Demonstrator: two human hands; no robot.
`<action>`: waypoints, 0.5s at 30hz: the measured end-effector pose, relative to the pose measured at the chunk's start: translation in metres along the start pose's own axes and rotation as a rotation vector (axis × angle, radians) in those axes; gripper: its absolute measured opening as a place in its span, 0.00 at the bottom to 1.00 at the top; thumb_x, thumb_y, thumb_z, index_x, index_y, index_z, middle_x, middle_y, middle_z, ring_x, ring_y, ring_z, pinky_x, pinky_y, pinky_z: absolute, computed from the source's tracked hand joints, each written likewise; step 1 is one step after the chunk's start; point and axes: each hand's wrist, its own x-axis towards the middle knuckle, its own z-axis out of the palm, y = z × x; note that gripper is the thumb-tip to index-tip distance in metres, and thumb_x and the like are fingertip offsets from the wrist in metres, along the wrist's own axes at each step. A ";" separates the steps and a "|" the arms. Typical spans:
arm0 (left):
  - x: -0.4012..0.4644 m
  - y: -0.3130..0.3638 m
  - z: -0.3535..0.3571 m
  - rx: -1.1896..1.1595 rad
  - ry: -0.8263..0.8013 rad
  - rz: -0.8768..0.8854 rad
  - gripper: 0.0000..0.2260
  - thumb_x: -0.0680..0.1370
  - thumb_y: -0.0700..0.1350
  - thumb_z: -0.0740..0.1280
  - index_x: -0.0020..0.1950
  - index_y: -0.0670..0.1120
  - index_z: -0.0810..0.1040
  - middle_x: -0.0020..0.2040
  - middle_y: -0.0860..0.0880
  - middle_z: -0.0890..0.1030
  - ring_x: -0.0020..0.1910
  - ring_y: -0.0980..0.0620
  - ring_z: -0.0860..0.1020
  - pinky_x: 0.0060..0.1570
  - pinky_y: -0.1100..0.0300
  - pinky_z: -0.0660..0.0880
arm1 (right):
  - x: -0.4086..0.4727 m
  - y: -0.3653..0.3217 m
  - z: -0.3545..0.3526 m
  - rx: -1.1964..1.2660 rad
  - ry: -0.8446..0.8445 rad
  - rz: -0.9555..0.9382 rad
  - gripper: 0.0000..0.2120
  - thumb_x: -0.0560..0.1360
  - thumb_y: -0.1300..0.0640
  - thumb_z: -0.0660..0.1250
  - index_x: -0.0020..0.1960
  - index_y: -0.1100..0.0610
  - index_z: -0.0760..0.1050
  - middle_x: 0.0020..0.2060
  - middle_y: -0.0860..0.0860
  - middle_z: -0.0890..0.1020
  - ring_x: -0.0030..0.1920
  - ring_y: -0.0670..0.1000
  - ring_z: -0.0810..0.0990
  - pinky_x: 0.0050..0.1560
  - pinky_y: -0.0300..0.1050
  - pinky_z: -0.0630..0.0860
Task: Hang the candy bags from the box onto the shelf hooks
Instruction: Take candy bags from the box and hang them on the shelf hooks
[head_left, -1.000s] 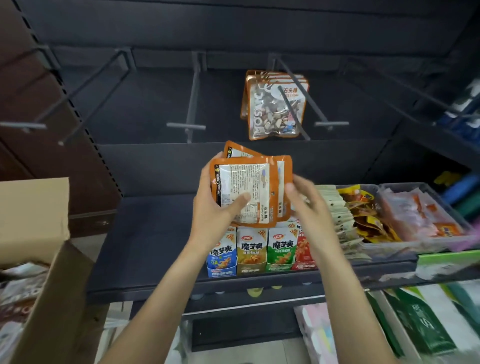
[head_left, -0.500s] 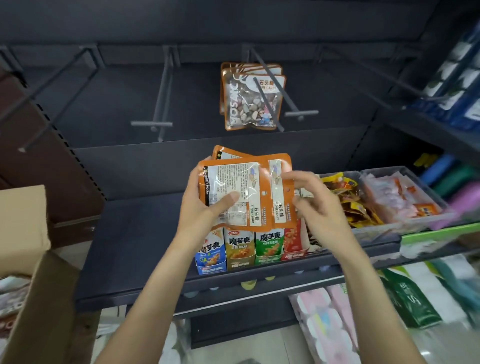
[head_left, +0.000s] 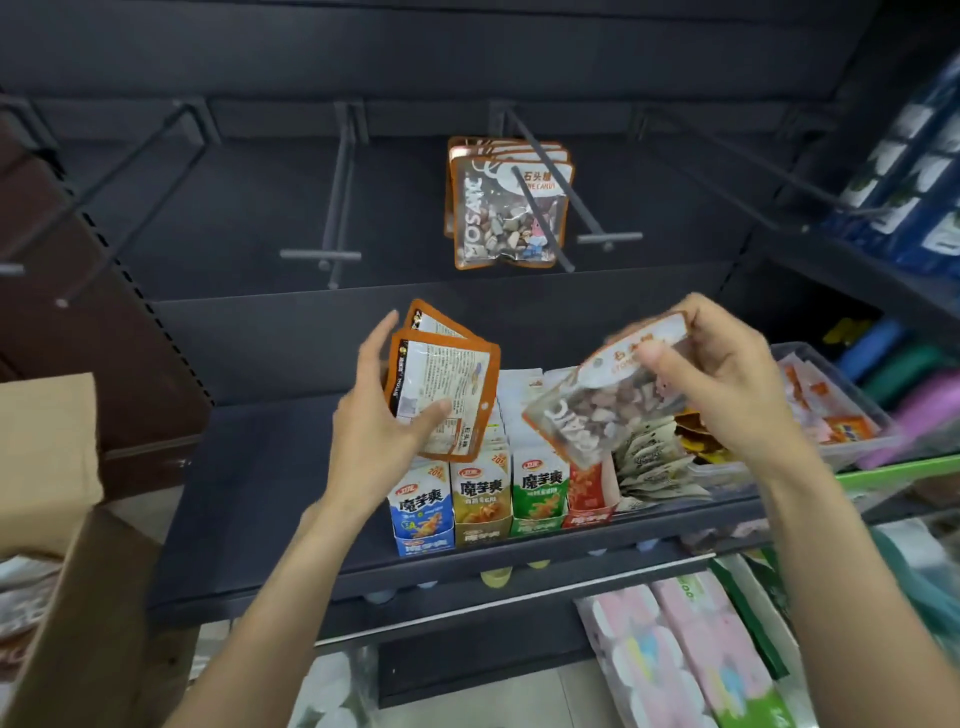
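Candy bags now split between two hands.
Right hand (head_left: 727, 384) has pulled one candy bag (head_left: 608, 400) rightward, pinching it; left hand (head_left: 384, 431) grips the remaining stack (head_left: 441, 395) at centre.

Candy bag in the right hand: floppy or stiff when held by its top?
Likely floppy: the candy bag hangs tilted from the right hand pinching its header. Probably bottom-heavy, since the candy pieces fill the clear lower part. The glossy film may be slippery.
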 end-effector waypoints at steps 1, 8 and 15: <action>-0.002 0.003 -0.002 0.049 -0.021 0.047 0.43 0.71 0.42 0.76 0.69 0.72 0.53 0.53 0.68 0.76 0.53 0.67 0.78 0.53 0.59 0.78 | 0.000 -0.002 0.003 0.032 0.056 0.047 0.08 0.74 0.48 0.68 0.43 0.51 0.73 0.42 0.46 0.84 0.44 0.43 0.82 0.41 0.38 0.78; -0.017 0.030 0.005 0.303 -0.144 0.553 0.39 0.72 0.45 0.75 0.71 0.68 0.55 0.66 0.61 0.65 0.59 0.66 0.69 0.44 0.73 0.72 | 0.017 -0.007 0.037 0.026 0.451 0.077 0.05 0.78 0.57 0.68 0.45 0.48 0.75 0.39 0.45 0.83 0.40 0.42 0.81 0.40 0.40 0.77; -0.004 0.026 0.010 0.305 -0.127 0.508 0.33 0.73 0.44 0.74 0.73 0.60 0.64 0.65 0.61 0.67 0.60 0.70 0.66 0.50 0.83 0.65 | 0.036 -0.005 0.048 -0.127 0.505 0.082 0.04 0.78 0.56 0.67 0.49 0.56 0.74 0.36 0.43 0.80 0.34 0.35 0.78 0.35 0.28 0.71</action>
